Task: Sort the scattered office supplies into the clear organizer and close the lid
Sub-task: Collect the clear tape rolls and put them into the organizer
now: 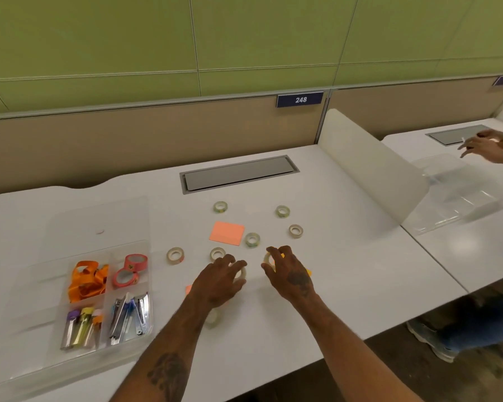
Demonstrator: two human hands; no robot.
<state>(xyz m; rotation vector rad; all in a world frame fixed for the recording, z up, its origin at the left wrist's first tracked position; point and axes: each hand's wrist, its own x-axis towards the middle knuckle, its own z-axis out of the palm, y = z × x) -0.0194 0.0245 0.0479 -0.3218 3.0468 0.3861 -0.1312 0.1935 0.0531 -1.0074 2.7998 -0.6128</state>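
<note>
Tape rolls are the remaining loose items: small pale rings lying flat on the white tabletop [346,256], scattered right of the clear organizer [26,338]. Visible ones sit at far left [175,255], upper centre [220,207], upper right [282,211], right [296,230], centre [252,239], plus one near the left wrist [212,317]. Left hand [219,281] has its grip curled over a roll [241,272], fingers touching it; whether it is clamped or only resting, cannot tell. Right hand [289,274] has fingers bent around another roll [269,258], contact apparent, closure likewise uncertain. Judgement: rolls look light, rigid, smooth-sided; they should slide on the laminate if pushed, so pinch across the outer rim, or hook a finger through the core. Not fragile. Orange sticky-note pad [227,233] lies flat just beside the centre roll; thin and soft-edged, probably best lifted by a corner or edge. Organizer compartments already hold orange ribbon [87,281], red tape rolls [129,269], highlighters [82,326] and staplers [129,317]; its left compartments look empty. Lid [99,221] appears open, lying behind the tray. Another person's hands [488,145] work at the neighbouring desk, well apart.
</note>
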